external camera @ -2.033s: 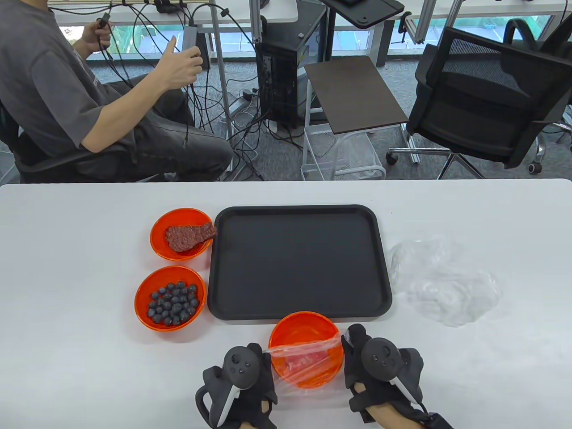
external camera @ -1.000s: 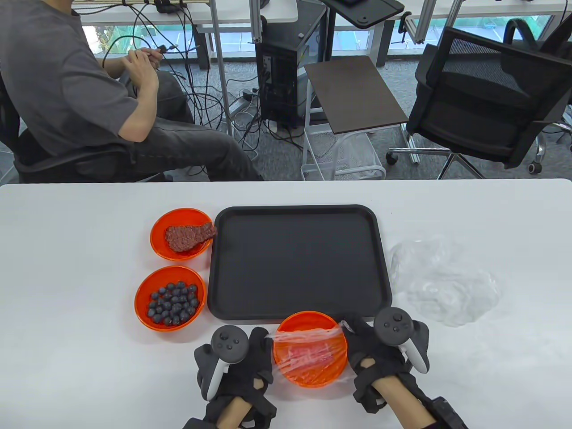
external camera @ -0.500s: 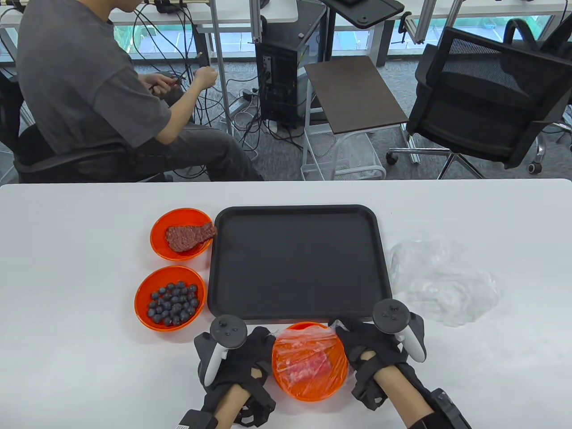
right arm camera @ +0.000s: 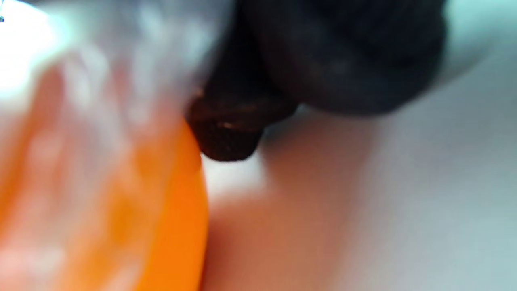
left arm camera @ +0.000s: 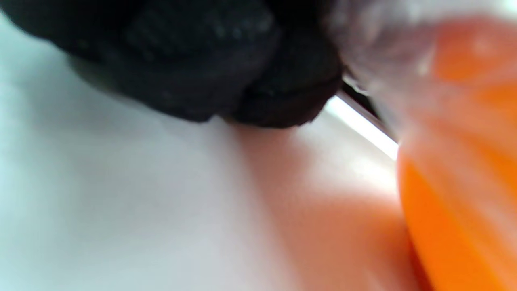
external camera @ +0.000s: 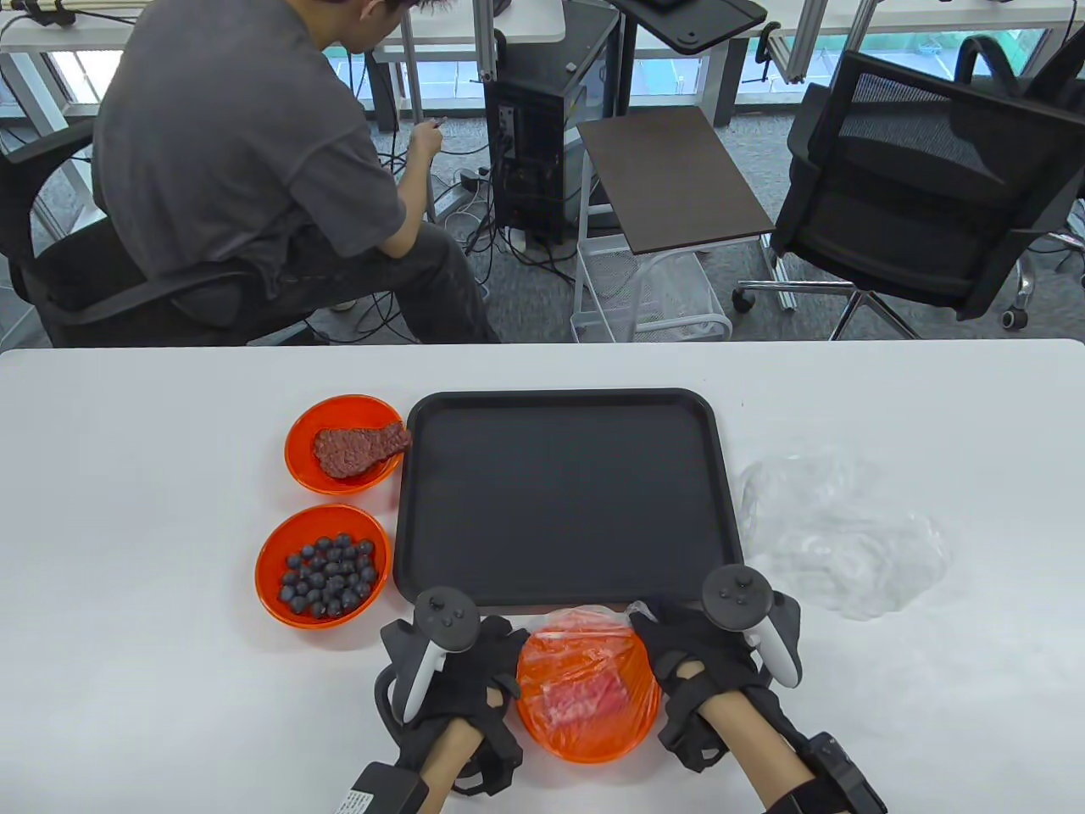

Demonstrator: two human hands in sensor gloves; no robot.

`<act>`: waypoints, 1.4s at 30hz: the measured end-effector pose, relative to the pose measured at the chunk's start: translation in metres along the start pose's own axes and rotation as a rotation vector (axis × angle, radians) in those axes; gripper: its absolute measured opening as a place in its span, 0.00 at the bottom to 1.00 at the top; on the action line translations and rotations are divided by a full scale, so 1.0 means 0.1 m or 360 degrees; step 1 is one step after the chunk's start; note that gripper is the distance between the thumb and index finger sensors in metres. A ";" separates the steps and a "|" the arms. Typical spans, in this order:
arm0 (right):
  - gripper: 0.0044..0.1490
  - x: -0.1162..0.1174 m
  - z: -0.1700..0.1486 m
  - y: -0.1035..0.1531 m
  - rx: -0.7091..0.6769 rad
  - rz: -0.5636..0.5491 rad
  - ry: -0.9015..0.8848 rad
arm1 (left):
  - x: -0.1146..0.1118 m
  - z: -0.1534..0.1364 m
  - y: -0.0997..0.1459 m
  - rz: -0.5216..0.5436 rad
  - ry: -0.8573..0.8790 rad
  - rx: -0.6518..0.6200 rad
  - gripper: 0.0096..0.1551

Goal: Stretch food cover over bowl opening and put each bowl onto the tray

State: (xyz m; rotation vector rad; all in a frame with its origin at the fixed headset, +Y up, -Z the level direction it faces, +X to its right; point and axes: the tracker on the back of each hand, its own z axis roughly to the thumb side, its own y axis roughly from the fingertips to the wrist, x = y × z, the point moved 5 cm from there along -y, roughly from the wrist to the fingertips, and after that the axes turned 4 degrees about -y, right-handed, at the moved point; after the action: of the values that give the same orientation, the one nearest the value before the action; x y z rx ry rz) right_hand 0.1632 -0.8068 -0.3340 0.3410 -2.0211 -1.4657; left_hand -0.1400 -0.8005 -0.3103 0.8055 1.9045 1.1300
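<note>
Just in front of the black tray [external camera: 564, 500] stands an orange bowl [external camera: 585, 748] with pink food inside. A clear food cover [external camera: 585, 632] lies stretched over its whole opening. My left hand [external camera: 507, 660] pinches the cover's edge at the bowl's left side, and my right hand [external camera: 651, 644] pinches it at the right side. In the left wrist view curled gloved fingers [left arm camera: 242, 72] sit beside the cover [left arm camera: 387, 60] and the bowl's wall [left arm camera: 464, 210]. The right wrist view shows fingers [right arm camera: 242, 121] against the covered bowl [right arm camera: 177, 226].
Left of the tray stand two uncovered orange bowls, one with meat [external camera: 305, 475], one with blueberries [external camera: 269, 585]. A heap of clear covers [external camera: 848, 530] lies right of the tray. A person [external camera: 237, 153] sits beyond the far table edge.
The cover, which spanned only the bowl's near half, now reaches over the far rim. Both hands slid forward along the bowl's sides. The seated person turned away.
</note>
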 end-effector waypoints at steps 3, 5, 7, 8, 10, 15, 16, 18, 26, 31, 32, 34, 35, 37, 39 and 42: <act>0.27 0.00 0.00 -0.02 -0.0002 0.0019 -0.0034 | 0.01 0.01 -0.02 0.0010 -0.0008 -0.0008 0.25; 0.28 0.00 -0.01 -0.03 0.0005 0.0023 -0.0041 | 0.02 0.02 -0.04 0.0029 -0.0017 -0.0012 0.25; 0.28 0.00 0.00 -0.03 0.0013 0.0000 -0.0026 | 0.02 0.03 -0.03 0.0046 -0.0012 -0.0012 0.24; 0.28 0.00 0.01 -0.03 0.0017 -0.0007 -0.0018 | 0.03 0.03 -0.03 0.0049 -0.0015 -0.0013 0.24; 0.28 0.00 0.02 -0.03 0.0021 -0.0024 0.0002 | 0.02 0.04 -0.03 0.0049 -0.0032 -0.0009 0.24; 0.27 -0.02 0.03 -0.03 0.0039 -0.0077 0.0050 | 0.00 0.03 -0.04 0.0019 -0.0013 0.0007 0.24; 0.28 -0.03 0.03 -0.01 0.0044 -0.0091 0.0073 | -0.01 0.02 -0.03 0.0002 -0.0001 0.0007 0.25; 0.28 -0.02 0.01 0.01 0.0067 -0.0088 0.0077 | -0.02 0.02 -0.02 -0.0012 0.0012 -0.0009 0.25; 0.31 -0.10 -0.01 0.11 0.0101 -0.0155 0.0137 | -0.02 0.00 0.02 -0.0022 0.0053 -0.0165 0.30; 0.34 -0.13 -0.04 0.16 0.0140 -0.0156 0.0157 | -0.02 -0.03 0.04 -0.0063 0.0104 -0.0251 0.30; 0.34 -0.14 -0.04 0.16 0.0143 -0.0159 0.0162 | -0.02 -0.03 0.04 -0.0056 0.0111 -0.0259 0.30; 0.35 -0.16 -0.06 0.19 0.0167 -0.0153 0.0184 | -0.01 -0.04 0.06 -0.0041 0.0118 -0.0282 0.30; 0.35 -0.17 -0.06 0.20 0.0175 -0.0149 0.0186 | 0.00 -0.03 0.07 -0.0031 0.0116 -0.0298 0.30; 0.36 -0.18 -0.07 0.21 0.0182 -0.0146 0.0193 | 0.00 -0.03 0.09 -0.0031 0.0101 -0.0326 0.30; 0.37 -0.19 -0.09 0.23 0.0197 -0.0133 0.0187 | 0.00 -0.04 0.09 -0.0049 0.0108 -0.0346 0.31; 0.37 -0.20 -0.12 0.24 0.0207 -0.0112 0.0161 | -0.01 -0.06 0.08 -0.0099 0.0138 -0.0368 0.32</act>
State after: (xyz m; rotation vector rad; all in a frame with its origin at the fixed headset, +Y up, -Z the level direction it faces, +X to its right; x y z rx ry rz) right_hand 0.1890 -0.7967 -0.3158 0.5342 -2.0458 -1.3335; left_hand -0.1431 -0.8002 -0.3008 0.5748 1.8136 1.3359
